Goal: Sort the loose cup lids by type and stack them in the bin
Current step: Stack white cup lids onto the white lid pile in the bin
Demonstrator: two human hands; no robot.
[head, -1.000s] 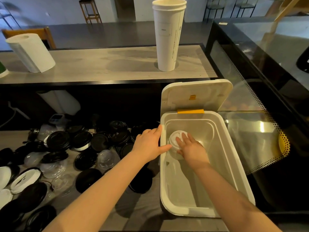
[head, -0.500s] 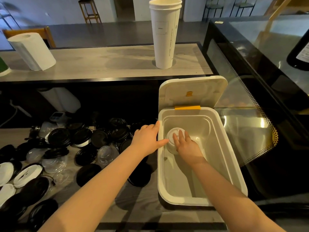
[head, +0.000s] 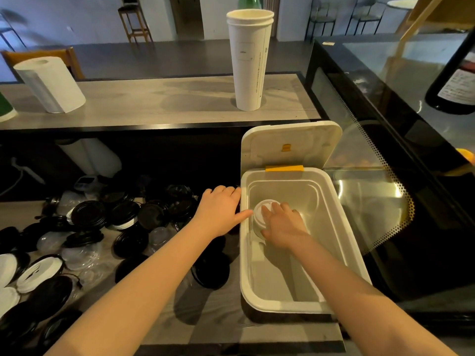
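A white bin (head: 347, 227) with its hinged cover (head: 290, 145) flipped up stands on the counter at the right. Inside it, against the left wall, sits a short stack of white lids (head: 261, 214). My right hand (head: 282, 224) is down in the bin, fingers wrapped on that stack. My left hand (head: 221, 210) rests flat against the bin's left rim, thumb over the edge, holding nothing. To the left lies a heap of loose lids: black ones (head: 88, 214), clear ones (head: 79, 255) and white ones (head: 38, 271).
A tall stack of white paper cups (head: 249, 60) and a paper towel roll (head: 50, 84) stand on the raised ledge behind. A glass display case (head: 385, 201) borders the bin on the right. A dark bottle (head: 455, 86) lies on top of the case.
Both hands stay where they were, the right one on the white lid stack in the bin. Only the camera view has shifted slightly.
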